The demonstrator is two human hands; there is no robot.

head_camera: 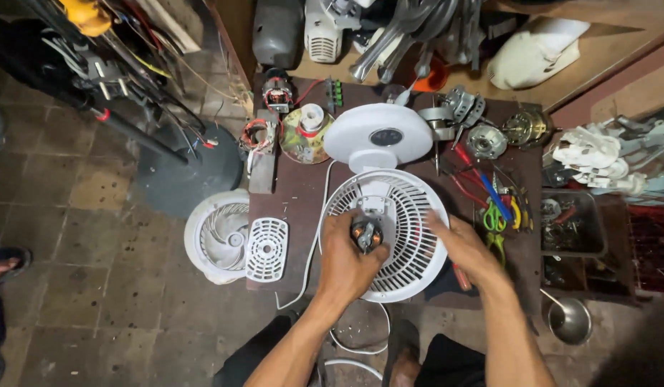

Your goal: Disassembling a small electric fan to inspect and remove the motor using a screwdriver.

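Observation:
A white table fan lies on a dark brown workbench (289, 188), its round base (378, 135) pointing away and its slatted rear grille (400, 215) facing up. My left hand (346, 259) is shut on the small fan motor (367, 233) with copper windings at the grille's centre. My right hand (462, 247) rests flat, fingers apart, on the grille's right rim. The fan's white cord (312, 251) runs down the left side and loops below the bench edge.
A white vented cover (266, 249) and a round white fan housing (216, 235) sit at the bench's left edge. Pliers and screwdrivers (493, 208) lie to the right, spare motors (486, 140) behind. A tray of parts (572, 223) stands at right, a metal funnel (570, 320) below.

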